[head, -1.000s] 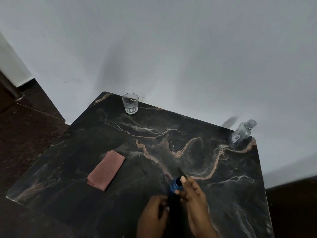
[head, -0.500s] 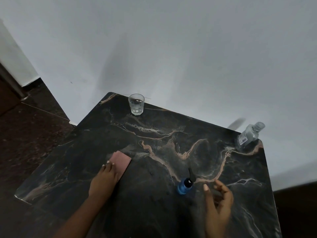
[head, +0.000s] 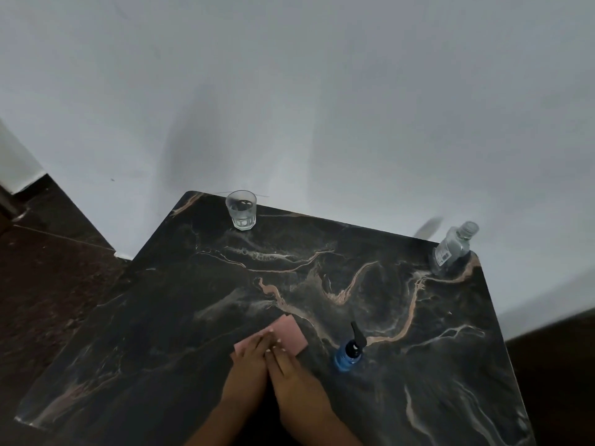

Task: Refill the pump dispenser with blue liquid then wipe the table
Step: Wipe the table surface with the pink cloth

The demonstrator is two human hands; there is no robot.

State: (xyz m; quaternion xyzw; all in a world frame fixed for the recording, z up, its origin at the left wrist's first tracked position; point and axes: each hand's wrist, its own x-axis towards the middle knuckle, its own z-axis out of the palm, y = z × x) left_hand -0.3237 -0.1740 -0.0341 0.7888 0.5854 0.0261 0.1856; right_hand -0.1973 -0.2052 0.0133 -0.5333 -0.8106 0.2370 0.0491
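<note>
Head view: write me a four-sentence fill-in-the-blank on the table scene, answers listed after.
1. Both hands, left hand and right hand, press flat on the ____ cloth.
2. The dispenser holds ____ liquid.
3. The glass stands at the table's ____ edge, by the wall.
4. The clear bottle has no ____ on its neck.

Missing words: pink; blue; far; cap
</note>
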